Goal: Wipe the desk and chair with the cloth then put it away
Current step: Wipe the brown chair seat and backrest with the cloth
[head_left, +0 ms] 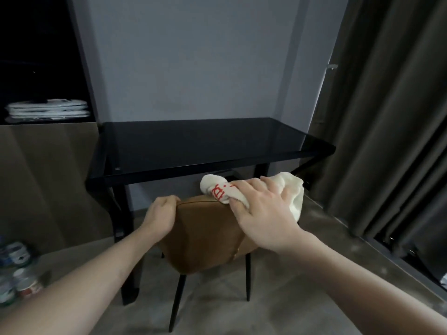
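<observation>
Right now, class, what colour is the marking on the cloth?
Red marking on a white cloth, seen in the head view, the only one.

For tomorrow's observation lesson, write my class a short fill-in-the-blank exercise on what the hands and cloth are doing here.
1. The right hand presses a white ____ onto the chair's top edge.
2. The left hand grips the brown ____ at its backrest.
3. The lettering on the cloth is ____.
4. The desk top is ____ in colour.

Missing words: cloth; chair; red; black
</observation>
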Demonstrator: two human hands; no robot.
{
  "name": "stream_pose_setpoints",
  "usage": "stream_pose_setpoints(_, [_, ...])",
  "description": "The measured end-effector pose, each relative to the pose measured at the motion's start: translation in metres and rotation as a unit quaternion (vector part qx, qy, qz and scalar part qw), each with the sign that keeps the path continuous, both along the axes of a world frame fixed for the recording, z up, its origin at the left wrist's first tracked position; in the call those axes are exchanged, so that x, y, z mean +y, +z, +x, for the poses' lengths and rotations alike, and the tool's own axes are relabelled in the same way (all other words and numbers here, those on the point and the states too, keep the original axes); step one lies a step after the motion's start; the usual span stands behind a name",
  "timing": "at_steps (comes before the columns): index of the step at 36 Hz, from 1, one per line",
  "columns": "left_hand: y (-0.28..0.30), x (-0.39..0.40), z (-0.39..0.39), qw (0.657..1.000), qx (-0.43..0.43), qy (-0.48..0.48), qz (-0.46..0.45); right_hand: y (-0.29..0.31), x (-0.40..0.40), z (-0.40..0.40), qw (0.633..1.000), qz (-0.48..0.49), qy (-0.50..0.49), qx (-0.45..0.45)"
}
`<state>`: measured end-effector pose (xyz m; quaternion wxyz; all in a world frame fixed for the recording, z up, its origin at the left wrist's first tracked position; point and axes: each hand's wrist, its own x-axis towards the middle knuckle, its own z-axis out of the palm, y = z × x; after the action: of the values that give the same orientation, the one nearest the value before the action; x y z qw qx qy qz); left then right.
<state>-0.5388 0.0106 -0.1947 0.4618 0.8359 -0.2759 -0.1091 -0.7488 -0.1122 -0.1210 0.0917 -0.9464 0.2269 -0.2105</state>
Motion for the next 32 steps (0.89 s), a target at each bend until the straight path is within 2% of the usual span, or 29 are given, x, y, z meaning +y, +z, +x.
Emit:
stream_pose_setpoints(6, [-0.018, -0.002, 0.014, 0.997, 0.031, -0.036, -0.059, 0.003, -0.037, -0.007, 0.998, -0.018, 0.034, -0.047])
stream_pose_setpoints(9, [-0.020, -0.003, 0.017, 0.996, 0.034, -0.043, -0.070, 0.005, -0.064, -0.011, 0.996, 0.026, 0.032, -0.074])
stream_pose_setpoints(12, [-0.014, -0.002, 0.015, 0.996, 0.044, -0.041, -0.071, 0.009, -0.094, -0.015, 0.995, 0.082, 0.015, -0.063])
stream_pose_setpoints(17, [0.005, 0.002, 0.014, 0.997, 0.064, -0.029, 0.011, 0.022, -0.125, -0.014, 0.976, 0.191, -0.067, -0.075])
stream_pose_setpoints(21, [0.036, 0.005, 0.007, 0.986, 0.085, -0.009, 0.140, 0.031, -0.112, -0.008, 0.967, 0.219, -0.096, -0.086])
stream_pose_setpoints(26, [0.101, -0.007, -0.021, 0.968, 0.106, -0.038, 0.223, 0.047, -0.072, -0.008, 0.969, 0.221, -0.096, 0.053])
stream_pose_setpoints(29, [0.143, -0.026, -0.044, 0.960, 0.135, -0.070, 0.234, 0.075, -0.046, -0.006, 0.953, 0.254, -0.065, 0.151])
stream_pose_setpoints(32, [0.173, -0.053, -0.060, 0.933, 0.192, -0.083, 0.291, 0.100, -0.042, -0.010, 0.935, 0.284, -0.040, 0.211])
